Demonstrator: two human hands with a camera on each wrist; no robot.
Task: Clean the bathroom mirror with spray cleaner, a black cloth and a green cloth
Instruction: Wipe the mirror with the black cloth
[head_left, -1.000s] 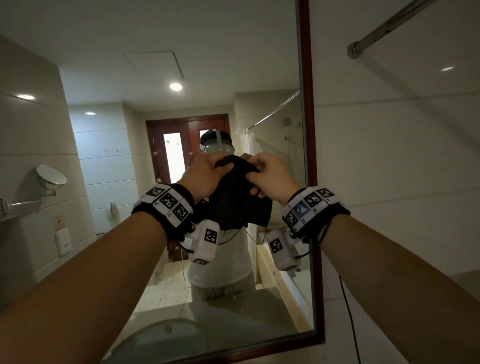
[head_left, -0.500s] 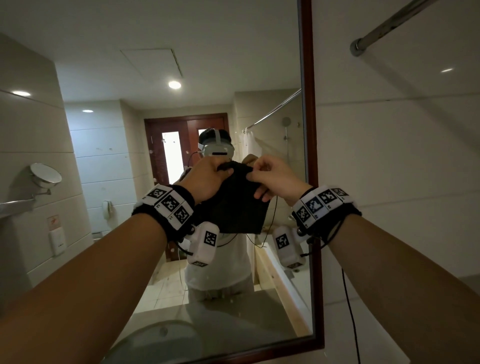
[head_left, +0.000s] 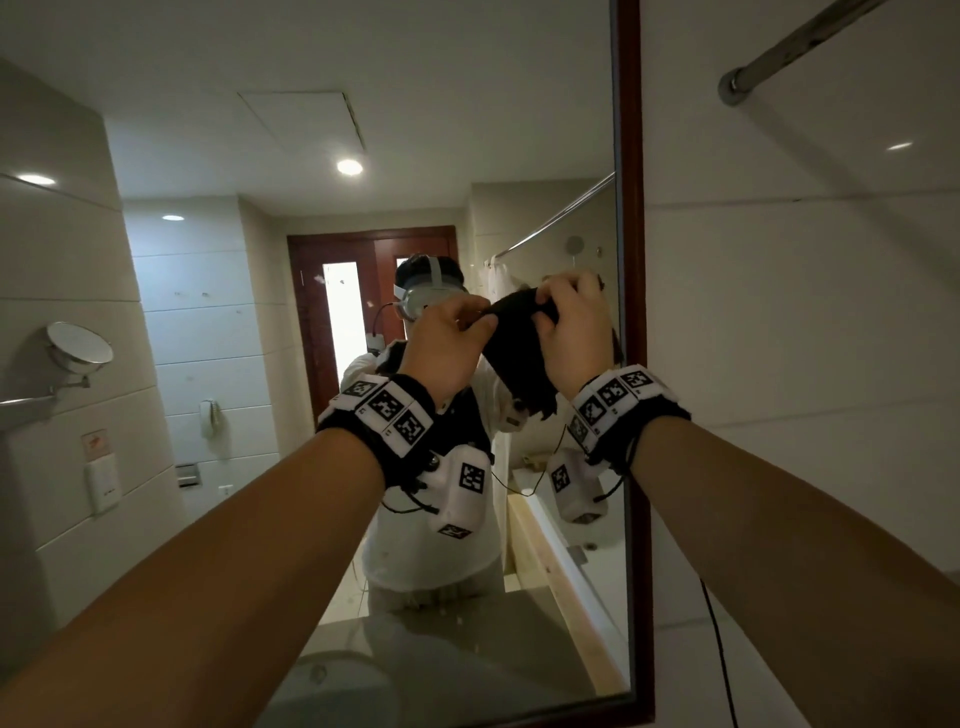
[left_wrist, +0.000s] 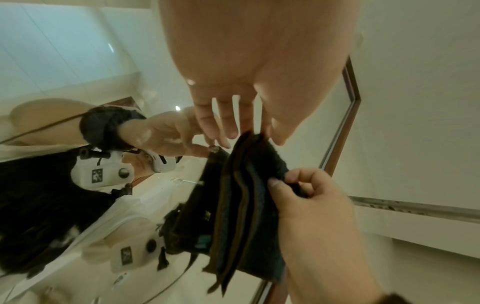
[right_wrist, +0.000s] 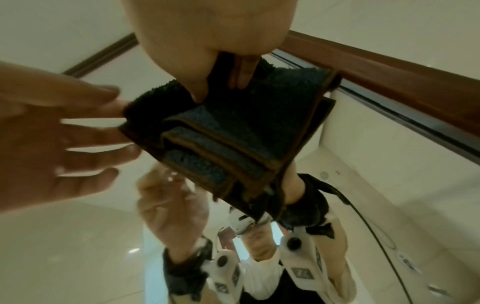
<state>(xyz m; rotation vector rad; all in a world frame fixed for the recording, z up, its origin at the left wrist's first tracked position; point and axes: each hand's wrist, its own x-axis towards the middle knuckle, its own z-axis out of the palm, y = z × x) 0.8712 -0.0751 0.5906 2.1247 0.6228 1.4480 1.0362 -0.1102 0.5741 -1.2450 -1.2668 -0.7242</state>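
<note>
A black cloth (head_left: 514, 358), folded into several layers with brown hems, hangs in front of the mirror (head_left: 234, 312), close to its brown right frame (head_left: 630, 208). My right hand (head_left: 571, 322) pinches the cloth's top edge between thumb and fingers; the right wrist view shows the pinch on the cloth (right_wrist: 233, 123). My left hand (head_left: 452, 338) is at the cloth's left edge, fingers straight and spread, fingertips (right_wrist: 124, 107) touching it. In the left wrist view the cloth (left_wrist: 246, 205) hangs below the left fingers. No spray bottle or green cloth is in view.
A metal rail (head_left: 795, 47) runs across the tiled wall at the upper right. Reflected in the mirror are a round shaving mirror (head_left: 78, 348), a sink (head_left: 332, 686) and a person in a white shirt. A black cable (head_left: 722, 649) hangs below my right forearm.
Both hands have carried the cloth up and to the right, nearer the mirror's right frame. The cloth is now folded narrower, and my left fingers have straightened at its edge.
</note>
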